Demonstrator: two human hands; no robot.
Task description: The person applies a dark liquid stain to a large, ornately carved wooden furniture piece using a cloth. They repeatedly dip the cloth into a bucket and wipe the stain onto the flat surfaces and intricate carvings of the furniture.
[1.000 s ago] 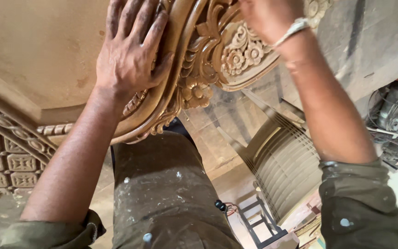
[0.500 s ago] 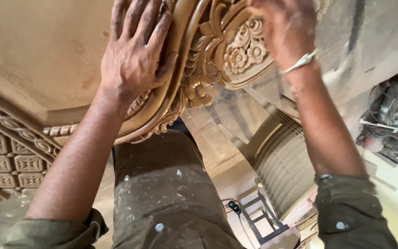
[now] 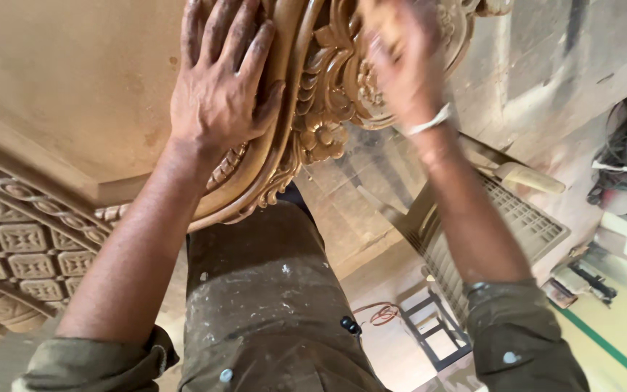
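We note the left hand (image 3: 219, 94) lying flat, fingers spread, on the smooth face of a large carved wooden panel (image 3: 74, 80), just inside its raised curved moulding; it grips nothing. The right hand (image 3: 400, 62) is blurred, pressed against the floral carving (image 3: 328, 87) at the panel's scrolled edge; we cannot tell whether its fingers are closed on anything. A pale band (image 3: 429, 120) circles the right wrist. The panel fills the upper left of the view, above the person's dust-flecked trousers (image 3: 270, 305). Lower left shows a border of square carved rosettes (image 3: 16, 247). Right of the arm lies a slatted grille (image 3: 517, 225)
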